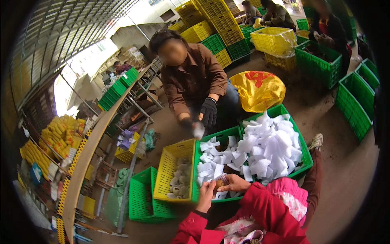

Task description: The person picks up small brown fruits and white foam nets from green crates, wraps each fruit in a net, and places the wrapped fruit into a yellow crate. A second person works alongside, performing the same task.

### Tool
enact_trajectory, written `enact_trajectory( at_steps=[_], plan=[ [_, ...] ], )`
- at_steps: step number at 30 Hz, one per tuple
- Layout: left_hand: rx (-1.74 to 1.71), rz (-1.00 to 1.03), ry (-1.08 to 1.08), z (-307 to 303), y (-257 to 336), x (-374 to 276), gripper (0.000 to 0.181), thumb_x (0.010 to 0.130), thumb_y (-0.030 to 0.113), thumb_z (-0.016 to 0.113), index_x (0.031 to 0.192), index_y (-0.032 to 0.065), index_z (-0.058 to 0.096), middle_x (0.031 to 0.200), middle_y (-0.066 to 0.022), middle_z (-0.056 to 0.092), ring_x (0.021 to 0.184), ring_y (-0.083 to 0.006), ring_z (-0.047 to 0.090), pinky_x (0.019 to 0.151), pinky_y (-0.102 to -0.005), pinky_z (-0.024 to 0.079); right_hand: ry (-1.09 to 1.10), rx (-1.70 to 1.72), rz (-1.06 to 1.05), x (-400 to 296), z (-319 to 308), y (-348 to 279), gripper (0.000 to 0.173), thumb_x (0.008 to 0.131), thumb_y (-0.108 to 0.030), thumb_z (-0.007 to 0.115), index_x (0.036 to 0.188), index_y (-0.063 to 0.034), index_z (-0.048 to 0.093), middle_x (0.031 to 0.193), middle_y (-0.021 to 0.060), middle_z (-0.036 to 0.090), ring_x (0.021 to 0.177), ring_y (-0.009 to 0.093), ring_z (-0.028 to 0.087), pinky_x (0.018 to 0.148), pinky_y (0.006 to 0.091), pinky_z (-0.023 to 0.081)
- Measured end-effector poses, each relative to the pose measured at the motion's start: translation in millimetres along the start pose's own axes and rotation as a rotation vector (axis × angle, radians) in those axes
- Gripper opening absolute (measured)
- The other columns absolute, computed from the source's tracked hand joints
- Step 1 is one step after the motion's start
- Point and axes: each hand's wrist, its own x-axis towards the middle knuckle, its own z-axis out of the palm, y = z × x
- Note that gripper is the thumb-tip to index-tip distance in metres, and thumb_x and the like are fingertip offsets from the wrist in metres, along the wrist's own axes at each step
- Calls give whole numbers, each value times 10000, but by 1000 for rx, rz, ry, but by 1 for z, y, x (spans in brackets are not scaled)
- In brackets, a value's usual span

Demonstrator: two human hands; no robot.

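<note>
Between both hands, low over the near side of a green plastic crate (224,131), I hold a brown rounded fruit or tuber (219,184). A netted foam sleeve (223,178) shows at its far side; my fingers partly hide both. My left hand (207,195) grips it from the left, and my right hand (236,183) from the right. Loose white foam sleeves (210,167) lie in this crate, with brown produce partly showing among them. More foam sleeves (271,146) are heaped in the green crate to the right. Left of my hands, a yellow crate (163,183) contains several foam-wrapped pieces (181,180).
Opposite me sits a person (195,70) whose black-gloved hands hold a blurred whitish thing (198,130). A green crate (140,195) stands far left of my hands. Beyond are a yellow sack (259,91), stacked crates (224,24) and a long wooden board (88,158).
</note>
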Motion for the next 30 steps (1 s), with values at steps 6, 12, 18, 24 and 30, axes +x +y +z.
enact_trajectory(
  at_steps=[6,12,18,24,30],
  plan=[
    [24,-14,-69,-37,7,31,333,951,385,485,1011,65,553,845,-2,557,654,-77,493,584,-218,402,-95,567,28,-6,-20,-40,384,780,-168,703,1097,27,607,1006,51,651,930,135,594,859,282,460],
    [-106,-281,-545,-22,9,37,384,907,232,567,1226,24,522,1173,-85,571,1021,-167,586,861,-299,494,-376,703,-27,7,-20,-27,471,780,-171,736,1169,37,572,1102,60,624,1030,143,565,934,295,433],
    [-462,-245,-532,-16,-16,46,212,815,155,682,962,60,562,992,-33,601,856,-103,586,767,-248,486,-288,697,-6,-1,-27,-39,476,745,-93,745,1172,25,568,1078,52,628,1003,130,568,921,289,437],
    [-55,44,-243,-32,-19,56,47,863,20,560,866,50,525,858,-34,594,758,-85,542,702,-224,455,-120,587,100,6,-22,-52,485,702,-72,725,1152,23,573,1037,42,630,961,114,566,890,261,435],
    [456,607,187,-5,-16,54,237,738,-170,547,838,20,445,844,-64,529,695,-72,490,615,-200,444,477,-18,78,21,-12,-19,427,682,-121,721,1037,8,524,944,72,592,814,184,602,695,306,483]
  ],
)
